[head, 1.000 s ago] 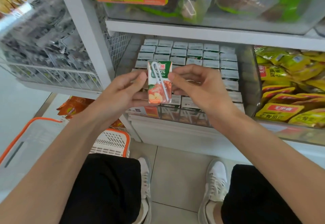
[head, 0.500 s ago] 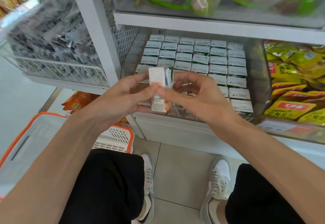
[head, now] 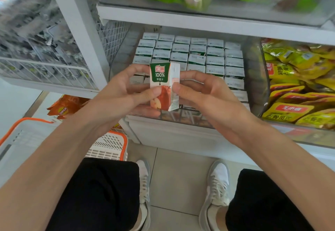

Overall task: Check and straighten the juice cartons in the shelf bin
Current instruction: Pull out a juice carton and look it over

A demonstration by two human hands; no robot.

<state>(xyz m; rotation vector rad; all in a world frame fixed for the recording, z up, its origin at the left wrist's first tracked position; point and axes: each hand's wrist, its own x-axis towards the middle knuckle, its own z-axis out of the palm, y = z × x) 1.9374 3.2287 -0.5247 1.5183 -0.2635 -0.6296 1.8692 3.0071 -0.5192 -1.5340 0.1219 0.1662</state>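
Holding one carton (head: 163,87) upright between both hands, just above the near rows of the bin (head: 170,119); left hand (head: 119,93) pinches it, thumb on the front face, fingers behind; right hand (head: 204,94) pinches the right side panel, thumb on the near edge, other fingers curled behind; other cartons (head: 197,56) stand packed in rows, tops up, near to far.

Handling, my guess: small, light, stiff board shell over liquid; glossy coat likely a bit slick; a hard squeeze would dent panels or corners; grip lightly on opposite flat faces, not the top flaps.

Versus 1 s ago: straw side faced the camera then; half a second ago it was edge-on, white panel showing; now the "100%" label and apple print face out, so it has been turned about its upright axis; same two-hand pinch, same spot over the bin.
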